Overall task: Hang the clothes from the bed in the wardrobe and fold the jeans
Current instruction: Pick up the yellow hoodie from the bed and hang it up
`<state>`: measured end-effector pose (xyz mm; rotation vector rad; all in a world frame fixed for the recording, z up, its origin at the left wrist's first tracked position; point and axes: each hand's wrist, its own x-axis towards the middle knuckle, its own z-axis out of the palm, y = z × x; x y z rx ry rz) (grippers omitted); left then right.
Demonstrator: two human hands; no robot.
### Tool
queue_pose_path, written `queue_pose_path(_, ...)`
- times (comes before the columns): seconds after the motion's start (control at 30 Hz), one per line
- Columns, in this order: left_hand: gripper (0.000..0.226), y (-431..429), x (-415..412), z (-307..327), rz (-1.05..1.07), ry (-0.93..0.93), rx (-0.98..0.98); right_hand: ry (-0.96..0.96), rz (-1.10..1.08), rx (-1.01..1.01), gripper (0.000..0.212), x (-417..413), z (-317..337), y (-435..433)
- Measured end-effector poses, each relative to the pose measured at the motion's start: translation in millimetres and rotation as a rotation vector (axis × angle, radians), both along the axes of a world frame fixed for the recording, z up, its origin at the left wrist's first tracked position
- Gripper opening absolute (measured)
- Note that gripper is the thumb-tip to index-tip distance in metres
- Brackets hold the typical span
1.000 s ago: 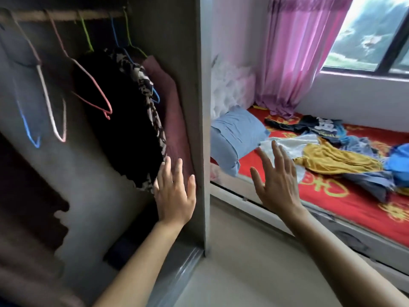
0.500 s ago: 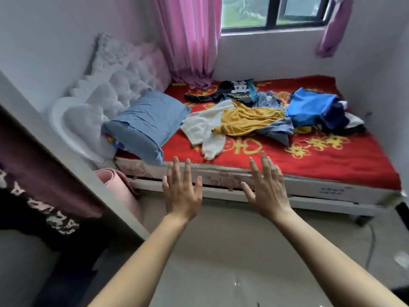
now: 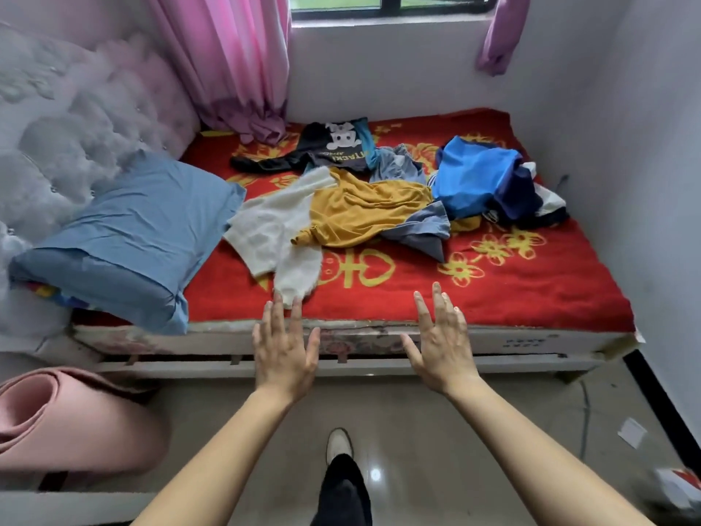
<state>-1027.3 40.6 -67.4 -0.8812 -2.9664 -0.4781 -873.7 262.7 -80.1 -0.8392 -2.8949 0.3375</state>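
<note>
In the head view, the left hand (image 3: 284, 351) and the right hand (image 3: 440, 343) were stretched toward the bed (image 3: 512, 298), apart, flat and holding nothing. The clothes (image 3: 364, 210) lay in a loose heap on its red cover, with the white garment (image 3: 273, 233) nearest the left hand. The step in hand seemed to be fetching a piece. The next move called for gripping one garment only.

We are in a small home bedroom: a bed (image 3: 493, 290) with a red patterned cover fills the corner under the window (image 3: 387, 5), a blue pillow (image 3: 125, 237) against its tufted headboard (image 3: 76, 138), pink curtains (image 3: 227, 58) beside it.
</note>
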Motion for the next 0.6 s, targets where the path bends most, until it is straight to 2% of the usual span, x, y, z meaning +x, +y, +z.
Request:
queue_pose_path(0.13, 0.071, 55.4, -83.2, -12.2, 0.007, -0.101, -0.021, -0.100, -0.037, -0.002, 0.087, -74.1, -4.6, 48.5)
queue_pose_path(0.3, 0.073, 106.3, -175.6, -12.1, -0.098, -0.099, -0.107, -0.127, -0.058, 0.021, 0.086, -151.5, 6.1, 105.1)
queue_pose_path(0.6, 0.072, 187.4, -257.2, -54.7, -0.063, -0.197, -0.280, -0.217, -0.042, -0.067, 0.084, -234.8, -42.5, 185.8)
